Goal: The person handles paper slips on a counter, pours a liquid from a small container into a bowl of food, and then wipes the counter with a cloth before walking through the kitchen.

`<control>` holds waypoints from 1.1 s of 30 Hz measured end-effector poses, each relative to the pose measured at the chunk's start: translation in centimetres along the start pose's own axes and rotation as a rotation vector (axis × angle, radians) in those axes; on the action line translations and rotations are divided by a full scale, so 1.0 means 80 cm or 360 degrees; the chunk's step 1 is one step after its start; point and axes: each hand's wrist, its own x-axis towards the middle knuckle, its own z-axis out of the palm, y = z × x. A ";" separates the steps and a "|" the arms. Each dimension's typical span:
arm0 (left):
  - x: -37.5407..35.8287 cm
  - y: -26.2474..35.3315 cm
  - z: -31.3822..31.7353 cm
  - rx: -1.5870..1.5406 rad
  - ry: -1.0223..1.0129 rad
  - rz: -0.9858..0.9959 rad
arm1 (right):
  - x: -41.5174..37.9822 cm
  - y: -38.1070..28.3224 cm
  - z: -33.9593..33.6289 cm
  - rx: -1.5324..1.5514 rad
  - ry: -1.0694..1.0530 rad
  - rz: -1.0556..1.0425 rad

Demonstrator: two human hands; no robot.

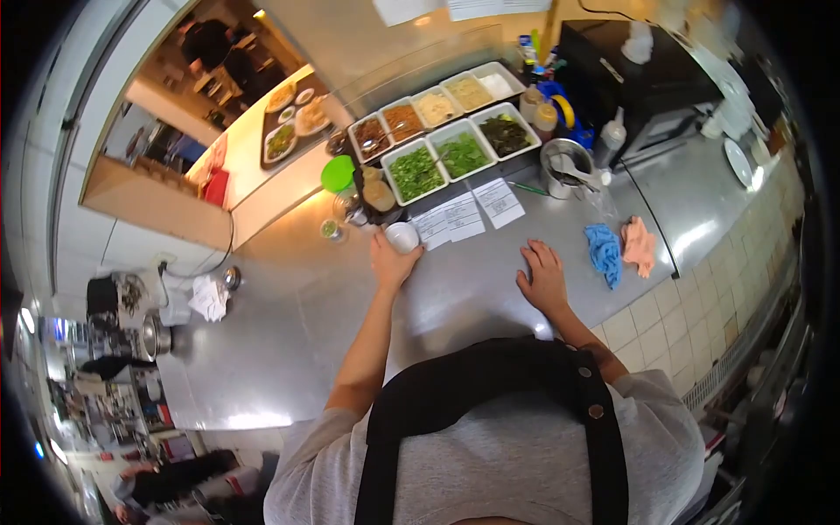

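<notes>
My left hand (393, 261) is closed around the side of a small white bowl (403, 237) on the steel counter (289, 350). Flat on the metal, with fingers spread, rests my right hand (544, 278); it holds nothing. Just beyond the bowl lie printed paper slips (449, 220), and another slip (499, 203) is beside them. Behind these stand white trays of toppings, including chopped green onion (415, 174), leafy greens (463, 153) and dark leaves (506, 133). A small jar (331, 229) with green bits sits left of the bowl.
A blue cloth (604, 254) and a pink cloth (638, 246) lie at the right. A metal pot (564, 166) with utensils stands behind them, near a black oven (643, 83). At the left are crumpled paper (209, 298) and a tray of dishes (293, 118) on the pass ledge.
</notes>
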 end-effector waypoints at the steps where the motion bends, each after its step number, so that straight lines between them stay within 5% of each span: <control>1: -0.001 0.009 0.004 0.0150 -0.0009 -0.0095 | -0.001 0.001 -0.001 0.0018 -0.0018 -0.0006; 9: -0.004 -0.008 0.017 0.0159 0.0176 0.0008 | -0.007 0.010 -0.003 0.0038 0.0059 -0.0017; 14: 0.021 -0.042 -0.013 0.0230 0.0373 -0.0258 | -0.013 0.012 -0.001 0.0067 0.0069 0.0006; 19: 0.032 -0.070 -0.011 -0.0109 0.0221 0.0006 | -0.014 0.014 -0.002 0.0090 0.0071 -0.0013; 26: -0.045 -0.072 0.032 -0.0052 0.0632 0.0148 | -0.023 0.036 0.000 0.0267 0.0308 0.0016; 28: -0.068 -0.067 0.027 -0.0052 0.0554 0.0153 | -0.024 0.056 -0.017 -0.0040 0.0656 0.0218; 33: -0.097 -0.066 0.017 -0.0090 0.0415 0.0289 | -0.025 0.119 -0.080 -0.0345 0.0796 0.0861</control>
